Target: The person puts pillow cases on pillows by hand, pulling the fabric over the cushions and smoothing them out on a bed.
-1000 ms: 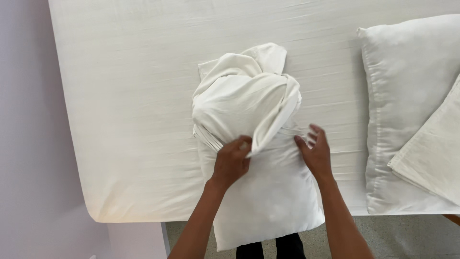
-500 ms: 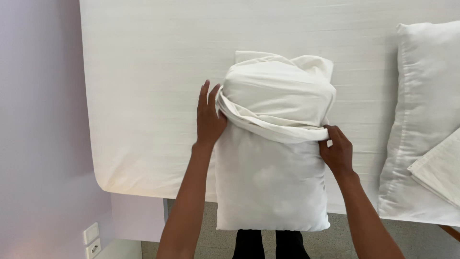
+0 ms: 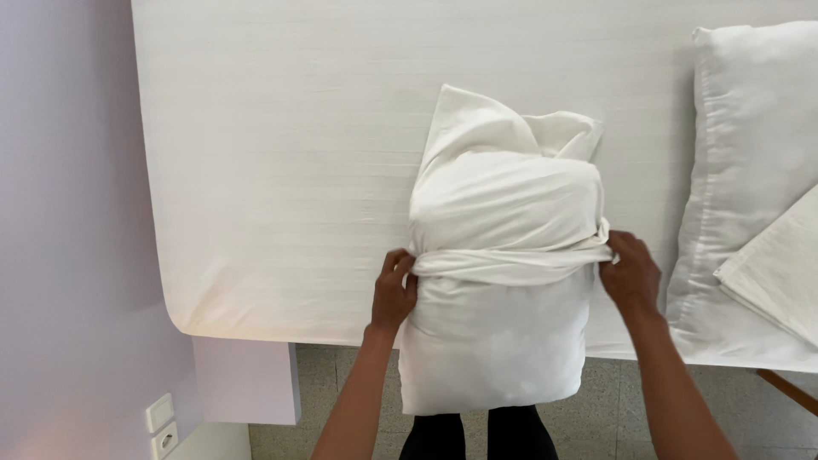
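A white pillow [image 3: 498, 341] lies across the near edge of the bed [image 3: 281, 170], its lower end hanging over the mattress side toward the person. A white pillowcase [image 3: 503, 204] covers the far half of it, loose and puffed, with a slack corner of cloth sticking up at the top. The open hem of the case is gathered into a thick rolled band [image 3: 511, 262] across the middle of the pillow.

The left hand [image 3: 394, 294] grips the left end of that band, fingers curled shut on the cloth. The right hand [image 3: 630, 274] holds the right end just beside the pillow's edge, fingers likewise closed on the fabric.

By the look of it, the casing is about half done: the far part of the pillow is inside, while the near half is bare and the bunched hem has yet to be drawn down over it.

To the right, a second pillow [image 3: 741, 170] already in a case rests on the bed, with a folded white cloth [image 3: 780, 273] lying over its near corner.
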